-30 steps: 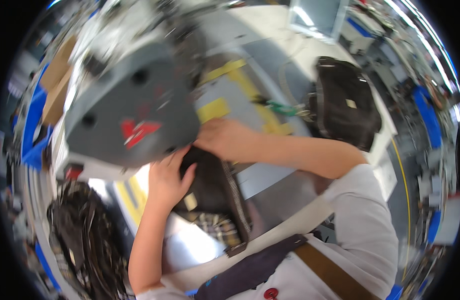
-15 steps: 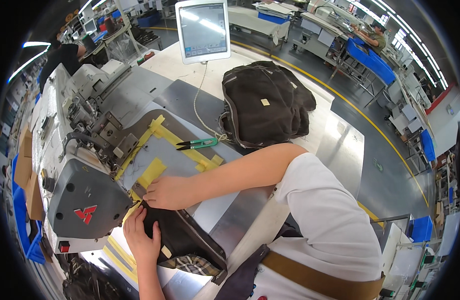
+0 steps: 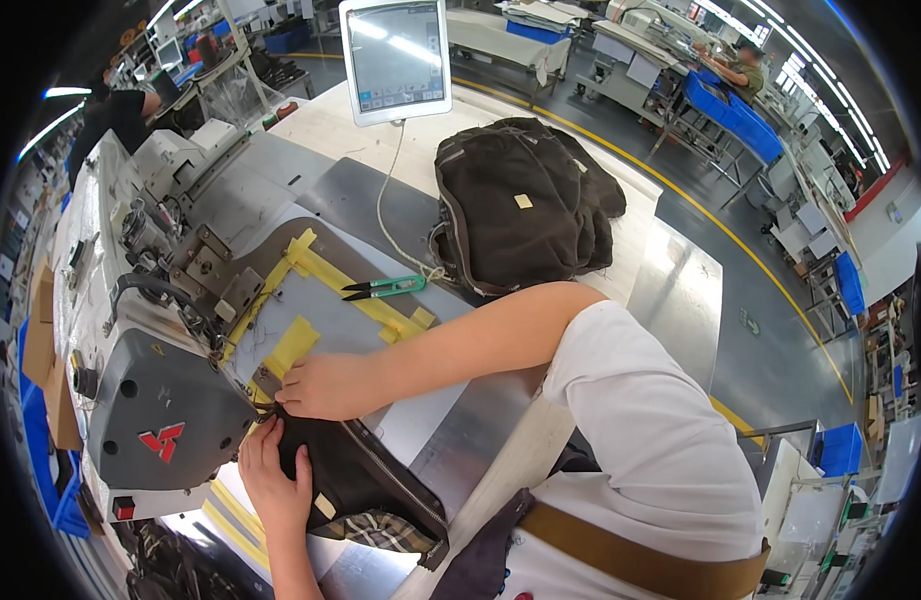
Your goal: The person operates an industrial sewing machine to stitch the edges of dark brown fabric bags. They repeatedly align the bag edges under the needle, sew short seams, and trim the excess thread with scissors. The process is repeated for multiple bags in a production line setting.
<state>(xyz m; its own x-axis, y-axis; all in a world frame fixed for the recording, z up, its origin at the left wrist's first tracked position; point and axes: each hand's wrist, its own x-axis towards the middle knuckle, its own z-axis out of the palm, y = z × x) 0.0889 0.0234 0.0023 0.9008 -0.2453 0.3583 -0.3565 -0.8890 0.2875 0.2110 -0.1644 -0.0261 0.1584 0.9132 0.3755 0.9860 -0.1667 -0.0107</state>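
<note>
**Left hand point(image 3: 278, 482) and right hand point(image 3: 325, 386) resting side by side on a dark brown, zip-edged cloth piece point(image 3: 355, 460)**

Just right of the grey, rounded sewing-machine head point(image 3: 140, 385), the left hand is lying along the cloth piece's near-left edge, thumb spread apart from its fingers. The cloth piece is stretching rightward from this hand, its long axis slanting away from the machine head toward the wearer; a pale plaid lining point(image 3: 380, 530) is showing at its far end. Both hands are touching the end nearest the machine head. The right hand is curling over that end, fingers together; whether they are pinching cloth cannot be told.

Beneath, a shiny grey metal plate point(image 3: 460, 440) is spreading rightward from the machine head over the cream desk point(image 3: 305, 130). Green-handled metal snips point(image 3: 392, 287) are lying beyond the right hand, up and right of the machine head. Farther that way, a white-framed screen point(image 3: 395, 60) is standing, and, right of it, a bulky dark brown bag point(image 3: 525, 205) is sitting. Well right of the machine head, a grey floor point(image 3: 750, 310) is running past, with a yellow line crossing it.
</note>
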